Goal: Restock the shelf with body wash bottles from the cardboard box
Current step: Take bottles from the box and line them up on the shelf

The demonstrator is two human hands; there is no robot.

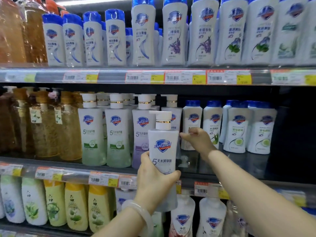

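Note:
My left hand (153,178) grips a white pump body wash bottle (163,147) with a blue shield logo, held upright in front of the middle shelf (71,170). My right hand (196,137) reaches into the shelf just right of that bottle, fingers loosely curled near a blue-capped bottle (191,124); it does not clearly hold anything. A row of matching pump bottles (118,130) stands on the middle shelf to the left. The cardboard box is out of view.
Blue-capped white bottles (143,35) fill the top shelf. Amber bottles (46,127) stand at the middle left, more blue-capped ones (248,129) at the right. Yellow and white bottles (77,206) line the lower shelf. A dark gap (189,161) lies behind my right wrist.

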